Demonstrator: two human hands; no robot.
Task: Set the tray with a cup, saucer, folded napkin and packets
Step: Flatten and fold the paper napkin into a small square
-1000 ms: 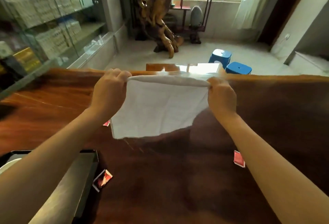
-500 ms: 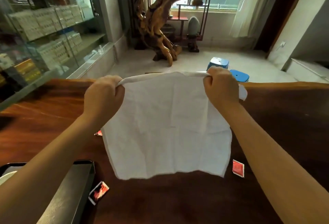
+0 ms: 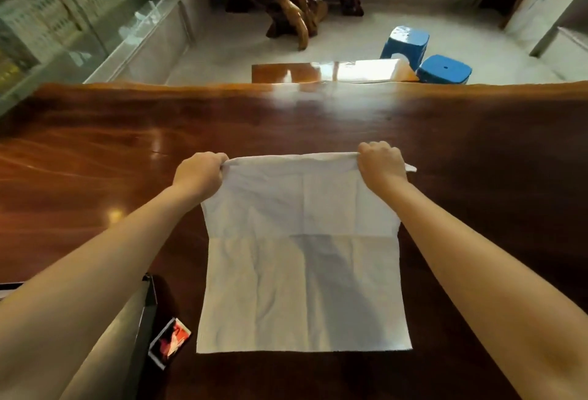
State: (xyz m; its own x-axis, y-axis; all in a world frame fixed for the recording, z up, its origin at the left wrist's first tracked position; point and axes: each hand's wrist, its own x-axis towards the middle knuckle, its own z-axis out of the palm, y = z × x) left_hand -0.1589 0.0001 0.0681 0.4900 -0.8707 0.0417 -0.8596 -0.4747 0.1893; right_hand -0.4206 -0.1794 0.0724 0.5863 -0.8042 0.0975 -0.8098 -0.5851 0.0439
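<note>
Head view shows the big brown table (image 3: pixel 95 177) with the white napkin (image 3: pixel 302 272) lying open, not folded yet. The left hand (image 3: pixel 199 173) and right hand (image 3: pixel 380 165) pinch its far corners. The black tray (image 3: pixel 146 310) waits near left, mostly hidden by an arm. One red packet (image 3: pixel 170 342) lies beside it, off the tray. No cup or saucer shows.

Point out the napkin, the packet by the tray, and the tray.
napkin (image 3: pixel 302 272): head view, middle of the cloth.
packet (image 3: pixel 170 342): head view, its red face.
tray (image 3: pixel 147 313): head view, black right rim.
</note>
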